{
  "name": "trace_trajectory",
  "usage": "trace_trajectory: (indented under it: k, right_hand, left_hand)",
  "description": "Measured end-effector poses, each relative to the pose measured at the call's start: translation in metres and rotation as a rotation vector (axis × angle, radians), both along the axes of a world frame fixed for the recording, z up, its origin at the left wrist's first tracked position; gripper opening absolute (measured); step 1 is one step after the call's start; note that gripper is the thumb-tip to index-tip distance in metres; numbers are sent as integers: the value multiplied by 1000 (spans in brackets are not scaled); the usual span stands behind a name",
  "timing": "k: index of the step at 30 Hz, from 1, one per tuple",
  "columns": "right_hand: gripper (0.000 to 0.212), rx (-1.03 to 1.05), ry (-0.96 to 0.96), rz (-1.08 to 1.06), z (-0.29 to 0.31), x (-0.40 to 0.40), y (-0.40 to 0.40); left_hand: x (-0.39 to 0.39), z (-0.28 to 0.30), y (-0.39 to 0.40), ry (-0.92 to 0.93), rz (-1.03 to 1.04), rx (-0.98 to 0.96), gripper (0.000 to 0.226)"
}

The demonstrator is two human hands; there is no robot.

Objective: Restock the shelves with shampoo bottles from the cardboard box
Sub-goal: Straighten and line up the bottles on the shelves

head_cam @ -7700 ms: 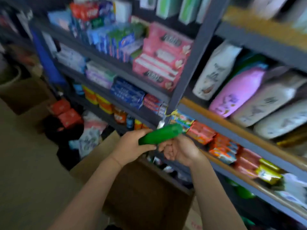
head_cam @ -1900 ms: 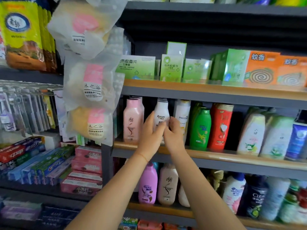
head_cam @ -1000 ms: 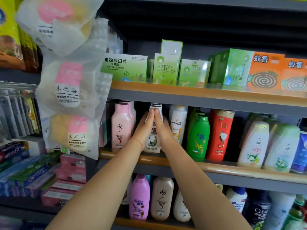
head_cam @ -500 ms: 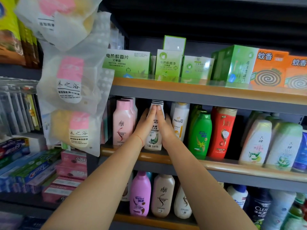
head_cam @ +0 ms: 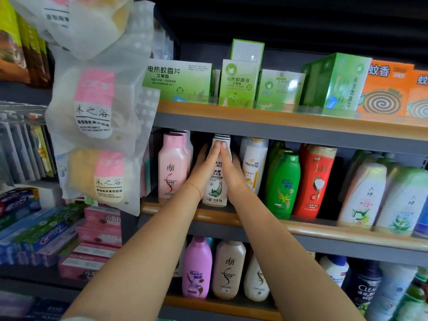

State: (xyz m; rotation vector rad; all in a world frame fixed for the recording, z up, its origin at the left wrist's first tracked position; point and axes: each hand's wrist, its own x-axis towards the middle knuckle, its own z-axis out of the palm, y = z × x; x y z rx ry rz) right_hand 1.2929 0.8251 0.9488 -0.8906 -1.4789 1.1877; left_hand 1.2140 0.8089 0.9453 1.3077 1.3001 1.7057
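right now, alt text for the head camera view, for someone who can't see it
Both hands, left hand and right hand, press flat against a white shampoo bottle standing on the middle shelf, between a pink bottle and a Pantene bottle. Green boxes sit on the shelf above.

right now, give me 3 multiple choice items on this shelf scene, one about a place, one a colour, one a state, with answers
1. Where does the white bottle between the hands stand?
A. between the pink bottle and the Pantene bottle
B. on the top shelf beside the boxes
C. on the bottom shelf

2. What colour is the bottle right of the Pantene bottle?
A. blue
B. green
C. black

3. How do the left hand and right hand lie?
A. fists, away from the bottle
B. one hangs idle
C. fingers straight, against the bottle's sides, fingertips meeting

Answers: 1 A, its neighbours flank it on the middle shelf. 2 B, the green bottle stands there. 3 C, both palms lie flat on it.
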Motion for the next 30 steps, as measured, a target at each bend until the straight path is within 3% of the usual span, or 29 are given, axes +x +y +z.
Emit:
trace_trajectory:
  k: [4,6,10,14,17,21,23,25,28,30]
  right_hand:
    - [109,-22,-8,-34,1,-1,1]
    - [103,-5,0,-24,1,-1,0]
    - [123,19,17,-19,-3,-2,3]
    - [124,13,44,-4,-4,-4,3]
    - [121,15,31,-6,-3,-3,-2]
    - [107,-7,11,7,-1,2,-8]
    - [102,-22,3,2,0,5,-10]
    - [106,-26,-3,-7,0,6,-12]
    - [130,-43,-1,-7,0,6,-17]
    - [121,-42,2,-1,-1,7,-20]
  left_hand:
    - [0,1,0,30,-24,-10,116]
    - [0,-1,1,41,-24,-8,112]
    - [2,-1,-3,65,-17,4,83]
    - [1,-1,-4,70,-19,13,60]
    - [2,0,-7,78,-18,3,61]
    - [3,-1,-12,98,-16,-6,81]
    - [4,1,-17,106,-12,-12,75]
    - [4,2,-20,119,-17,-22,73]
    - [5,3,-27,114,-17,-35,72]
    - [6,4,-34,108,-5,-40,65]
